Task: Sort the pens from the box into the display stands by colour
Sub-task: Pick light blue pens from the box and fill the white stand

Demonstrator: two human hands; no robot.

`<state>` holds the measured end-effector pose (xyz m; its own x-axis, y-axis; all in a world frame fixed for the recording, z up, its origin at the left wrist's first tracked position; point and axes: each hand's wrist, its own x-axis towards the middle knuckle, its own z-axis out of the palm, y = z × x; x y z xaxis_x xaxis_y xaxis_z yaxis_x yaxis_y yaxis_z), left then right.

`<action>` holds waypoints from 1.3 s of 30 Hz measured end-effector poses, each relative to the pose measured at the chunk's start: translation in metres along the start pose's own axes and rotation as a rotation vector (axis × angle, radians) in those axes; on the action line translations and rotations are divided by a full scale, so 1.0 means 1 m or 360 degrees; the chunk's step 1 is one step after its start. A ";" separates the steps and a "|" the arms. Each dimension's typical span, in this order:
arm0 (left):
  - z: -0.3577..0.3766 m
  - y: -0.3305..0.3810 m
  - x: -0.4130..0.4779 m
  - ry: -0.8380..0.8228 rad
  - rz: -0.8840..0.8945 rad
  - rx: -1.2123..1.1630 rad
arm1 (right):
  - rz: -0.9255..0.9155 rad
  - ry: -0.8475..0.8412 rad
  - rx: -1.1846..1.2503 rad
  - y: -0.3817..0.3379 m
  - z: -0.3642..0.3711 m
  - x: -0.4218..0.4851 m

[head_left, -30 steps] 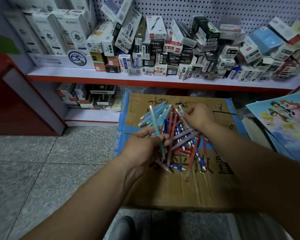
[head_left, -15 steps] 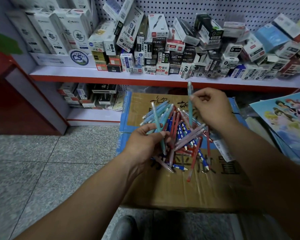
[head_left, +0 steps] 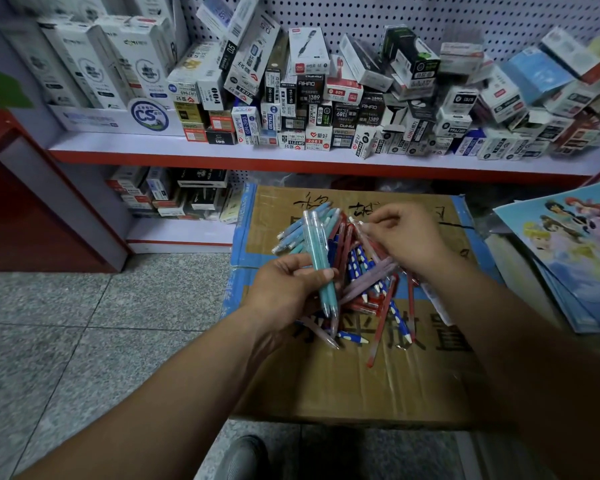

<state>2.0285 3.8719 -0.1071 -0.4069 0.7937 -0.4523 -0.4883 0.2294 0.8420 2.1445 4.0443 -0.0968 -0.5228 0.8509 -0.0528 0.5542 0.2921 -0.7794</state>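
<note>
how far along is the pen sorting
Early. Done: a bunch of teal pens gathered in the left hand. In hand: the right hand pinches another pen in the mixed pile on the cardboard box. Left: red, blue, pink pens; no display stand in view.

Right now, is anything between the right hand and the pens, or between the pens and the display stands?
Nothing blocks the right hand: it is right at the tops of the pens that the left hand grips. No display stand is in view, so that path cannot be judged.

two hands [head_left: 284, 289] [head_left: 407, 239], one box [head_left: 326, 386], two shelves [head_left: 222, 147] [head_left: 181, 232], uncounted pens [head_left: 361, 268]
</note>
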 end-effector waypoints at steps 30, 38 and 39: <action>0.000 -0.002 0.006 -0.0047 -0.0017 0.0078 | 0.0135 -0.0104 -0.0702 0.031 0.021 0.032; 0.008 -0.001 0.006 -0.0021 -0.0036 -0.0034 | 0.0089 0.0152 0.0119 0.011 0.000 0.010; 0.009 -0.001 0.007 -0.0011 -0.0032 -0.0035 | 0.0053 0.0127 0.0215 0.006 -0.002 0.003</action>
<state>2.0329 3.8823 -0.1086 -0.3916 0.7927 -0.4672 -0.5133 0.2332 0.8259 2.1472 4.0491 -0.1002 -0.4493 0.8927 -0.0346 0.4753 0.2061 -0.8554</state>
